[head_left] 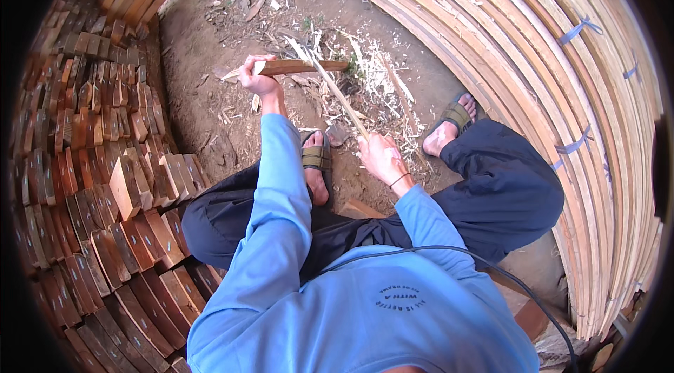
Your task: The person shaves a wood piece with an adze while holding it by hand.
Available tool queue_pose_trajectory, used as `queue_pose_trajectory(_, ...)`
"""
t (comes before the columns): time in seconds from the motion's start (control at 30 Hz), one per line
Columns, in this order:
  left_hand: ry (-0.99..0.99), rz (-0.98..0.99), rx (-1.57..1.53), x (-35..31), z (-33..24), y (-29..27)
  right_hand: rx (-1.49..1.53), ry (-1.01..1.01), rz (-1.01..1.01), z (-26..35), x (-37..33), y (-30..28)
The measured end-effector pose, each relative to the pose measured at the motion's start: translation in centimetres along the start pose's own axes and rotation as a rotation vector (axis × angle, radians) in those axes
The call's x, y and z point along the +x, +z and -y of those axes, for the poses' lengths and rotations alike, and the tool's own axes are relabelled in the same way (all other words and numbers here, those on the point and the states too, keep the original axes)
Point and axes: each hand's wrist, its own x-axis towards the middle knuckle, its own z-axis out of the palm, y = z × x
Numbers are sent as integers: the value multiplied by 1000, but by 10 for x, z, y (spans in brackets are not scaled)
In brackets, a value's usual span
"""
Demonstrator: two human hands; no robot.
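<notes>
My left hand point(258, 80) is closed round the left end of a short brown wooden piece point(298, 66), which lies roughly level above the ground. My right hand point(382, 158) grips the lower end of a long, thin, pale wooden stick point(342, 101). From there the stick slants up and to the left, crossing the brown piece. Its far end looks split into slivers. Whether the two pieces touch cannot be made out. Pale wood shavings point(379, 77) lie heaped on the dirt ground beyond my hands, between my sandalled feet.
Stacked wooden blocks point(105, 134) rise along the left side, close to my knee. Long bundled boards point(491, 43), tied with blue strips point(579, 30), curve along the right. A black cable point(491, 261) runs over my shirt. A wooden block point(360, 209) lies between my legs.
</notes>
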Motion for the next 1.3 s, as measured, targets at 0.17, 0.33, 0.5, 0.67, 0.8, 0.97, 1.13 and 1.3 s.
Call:
queue_pose_trajectory(0.17,10,7,56,-3,-1,0,28,5,-7,-2,-2,1)
queue_pose_trajectory(0.33,-17,4,-41,-3,-3,-1,31,26,22,-1,-2,-2)
queue_pose_trajectory(0.5,-5,-4,57,-1,-1,-2,20,8,43,2,1,-7)
queue_pose_trajectory(0.67,-11,7,-9,-2,-1,-4,-43,-70,-85,0,4,-4)
queue_pose_trajectory(0.8,-6,1,16,-1,-2,-3,51,-121,-114,-6,5,1)
queue_pose_trajectory(0.97,-4,-13,-19,1,-1,0,-22,1,-41,-6,4,-6)
queue_pose_trajectory(1.13,-28,-8,41,-1,-1,-2,42,-24,-34,2,3,-12)
queue_pose_trajectory(1.3,-13,-5,-21,-1,0,-4,0,-43,-17,1,3,-4)
